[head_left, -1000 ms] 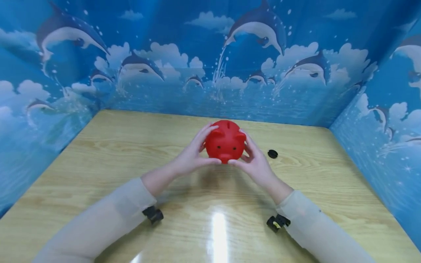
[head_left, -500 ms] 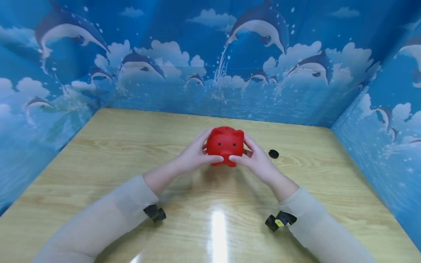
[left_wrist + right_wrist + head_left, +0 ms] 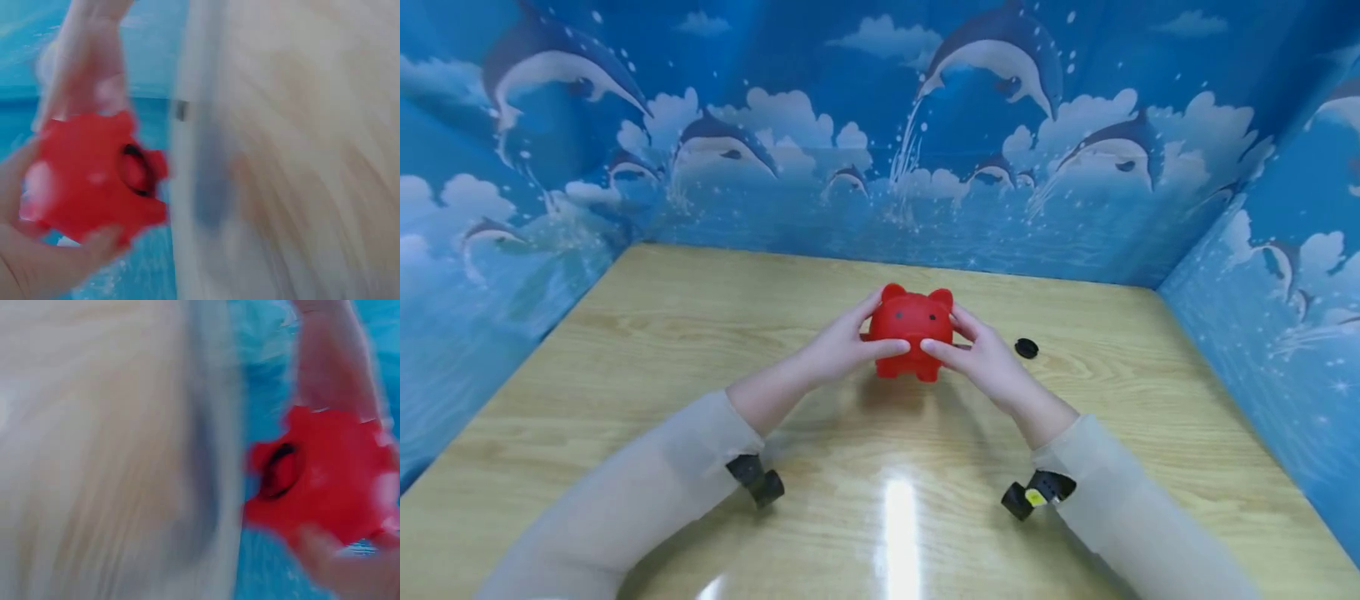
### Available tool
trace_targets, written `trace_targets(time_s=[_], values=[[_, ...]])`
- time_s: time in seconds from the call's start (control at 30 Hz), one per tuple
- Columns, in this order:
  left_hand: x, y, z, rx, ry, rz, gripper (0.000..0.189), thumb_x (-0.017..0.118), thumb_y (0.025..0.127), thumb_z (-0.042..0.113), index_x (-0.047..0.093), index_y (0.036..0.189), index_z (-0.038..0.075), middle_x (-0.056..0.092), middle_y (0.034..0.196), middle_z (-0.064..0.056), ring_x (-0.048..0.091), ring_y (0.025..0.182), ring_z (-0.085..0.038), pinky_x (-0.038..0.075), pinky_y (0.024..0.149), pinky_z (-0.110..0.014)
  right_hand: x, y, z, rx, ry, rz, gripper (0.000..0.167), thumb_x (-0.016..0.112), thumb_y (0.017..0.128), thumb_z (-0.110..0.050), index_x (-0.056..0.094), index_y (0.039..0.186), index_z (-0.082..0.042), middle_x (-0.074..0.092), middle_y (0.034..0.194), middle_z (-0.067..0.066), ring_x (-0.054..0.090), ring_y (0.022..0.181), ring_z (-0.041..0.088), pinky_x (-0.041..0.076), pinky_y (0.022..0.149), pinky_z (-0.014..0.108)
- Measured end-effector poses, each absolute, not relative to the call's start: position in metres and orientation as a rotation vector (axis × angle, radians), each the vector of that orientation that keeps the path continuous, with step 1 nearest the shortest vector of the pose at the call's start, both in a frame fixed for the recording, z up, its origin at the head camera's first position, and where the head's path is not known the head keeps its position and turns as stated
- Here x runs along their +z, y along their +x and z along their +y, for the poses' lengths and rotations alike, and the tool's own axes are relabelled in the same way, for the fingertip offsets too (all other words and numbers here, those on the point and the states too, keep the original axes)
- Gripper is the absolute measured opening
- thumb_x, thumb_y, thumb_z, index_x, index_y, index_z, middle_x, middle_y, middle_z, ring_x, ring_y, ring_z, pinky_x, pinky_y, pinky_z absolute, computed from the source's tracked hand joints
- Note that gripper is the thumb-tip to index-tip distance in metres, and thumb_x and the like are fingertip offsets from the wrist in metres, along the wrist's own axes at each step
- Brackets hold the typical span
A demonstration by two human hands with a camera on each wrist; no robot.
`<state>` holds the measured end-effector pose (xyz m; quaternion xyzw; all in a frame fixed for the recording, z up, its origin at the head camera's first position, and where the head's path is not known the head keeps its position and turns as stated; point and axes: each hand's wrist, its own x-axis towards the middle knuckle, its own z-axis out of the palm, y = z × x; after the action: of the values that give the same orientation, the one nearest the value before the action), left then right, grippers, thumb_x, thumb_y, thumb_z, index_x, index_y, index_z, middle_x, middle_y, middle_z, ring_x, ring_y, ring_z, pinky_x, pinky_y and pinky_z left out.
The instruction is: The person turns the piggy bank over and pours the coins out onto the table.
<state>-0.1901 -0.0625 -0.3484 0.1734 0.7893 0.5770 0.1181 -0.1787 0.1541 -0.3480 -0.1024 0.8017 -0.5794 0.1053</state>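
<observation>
Between my two hands is a red piggy bank (image 3: 913, 321), its face with two dark eyes toward me and its ears up. My left hand (image 3: 850, 343) grips its left side, thumb across the front below the eyes. The right hand (image 3: 981, 354) grips the other side in the same way, the two thumb tips close together. The pig is held above the table, its shadow below it. In both wrist views, the blurred piggy bank (image 3: 94, 178) shows a round dark-rimmed hole in its underside between the feet. The fingers behind it are mostly hidden.
A small black round plug (image 3: 1026, 347) lies on the wooden table (image 3: 700, 317), right of the hands. Blue dolphin-print curtains (image 3: 790, 200) rise at the back and both sides. Black wrist cameras (image 3: 758, 482) hang under both sleeves.
The piggy bank has tilted back: the coin slot on top, visible a second ago, is out of sight, and the feet now show. Both hands keep their grip. The black plug stays put.
</observation>
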Motion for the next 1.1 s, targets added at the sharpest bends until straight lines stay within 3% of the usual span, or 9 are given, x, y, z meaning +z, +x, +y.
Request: trace_targets(time_s=[0.2, 0.43, 0.57, 0.77, 0.93, 1.1], values=[[-0.3497, -0.1900, -0.0609, 1.756, 0.582, 2.349, 0.089, 0.076, 0.078, 0.027, 0.021, 0.148, 0.032, 0.029, 0.146, 0.004, 0.033, 0.128, -0.022, 0.048, 0.089, -0.038, -0.3501, -0.1778, 0.1528, -1.746, -0.398, 2.437, 0.080, 0.071, 0.083, -0.032, 0.024, 0.148, -0.030, 0.025, 0.150, -0.002, 0.039, 0.127, 0.028, 0.048, 0.089, 0.040], [-0.3478, -0.1901, -0.0611, 1.688, 0.375, 2.251, 0.088, 0.074, 0.080, 0.031, 0.019, 0.149, 0.032, 0.033, 0.144, 0.001, 0.040, 0.123, -0.028, 0.051, 0.083, -0.043, -0.3502, -0.1823, 0.1528, -1.619, -0.348, 2.391, 0.076, 0.068, 0.083, -0.042, 0.026, 0.146, -0.034, 0.029, 0.148, -0.001, 0.048, 0.119, 0.033, 0.046, 0.090, 0.048], [-0.3495, -0.1891, -0.0602, 1.760, 0.397, 2.243, 0.090, 0.075, 0.080, 0.026, 0.017, 0.149, 0.031, 0.030, 0.146, 0.002, 0.034, 0.129, -0.026, 0.050, 0.086, -0.042, -0.3526, -0.1816, 0.1520, -1.632, -0.387, 2.460, 0.082, 0.070, 0.081, -0.042, 0.023, 0.148, -0.033, 0.026, 0.149, -0.002, 0.043, 0.124, 0.031, 0.047, 0.089, 0.044], [-0.3497, -0.1912, -0.0583, 1.704, 0.324, 2.273, 0.090, 0.076, 0.077, 0.033, 0.021, 0.148, 0.030, 0.034, 0.143, 0.001, 0.040, 0.123, -0.026, 0.050, 0.085, -0.043, -0.3504, -0.1814, 0.1549, -1.508, -0.393, 2.518, 0.078, 0.066, 0.083, -0.046, 0.024, 0.147, -0.032, 0.031, 0.147, 0.001, 0.047, 0.120, 0.032, 0.049, 0.087, 0.045], [-0.3485, -0.1907, -0.0576, 1.791, 0.435, 2.250, 0.089, 0.076, 0.078, 0.025, 0.022, 0.148, 0.028, 0.035, 0.142, 0.001, 0.038, 0.125, -0.024, 0.051, 0.084, -0.040, -0.3518, -0.1791, 0.1531, -1.611, -0.436, 2.505, 0.083, 0.068, 0.084, -0.037, 0.019, 0.149, -0.027, 0.026, 0.150, 0.002, 0.041, 0.125, 0.032, 0.047, 0.089, 0.042], [-0.3496, -0.1928, -0.0591, 1.662, 0.320, 2.285, 0.088, 0.076, 0.078, 0.033, 0.023, 0.148, 0.026, 0.040, 0.138, 0.001, 0.041, 0.120, -0.023, 0.051, 0.083, -0.042, -0.3500, -0.1799, 0.1504, -1.500, -0.394, 2.486, 0.077, 0.064, 0.085, -0.044, 0.023, 0.148, -0.025, 0.032, 0.147, 0.004, 0.041, 0.125, 0.033, 0.046, 0.090, 0.047]])
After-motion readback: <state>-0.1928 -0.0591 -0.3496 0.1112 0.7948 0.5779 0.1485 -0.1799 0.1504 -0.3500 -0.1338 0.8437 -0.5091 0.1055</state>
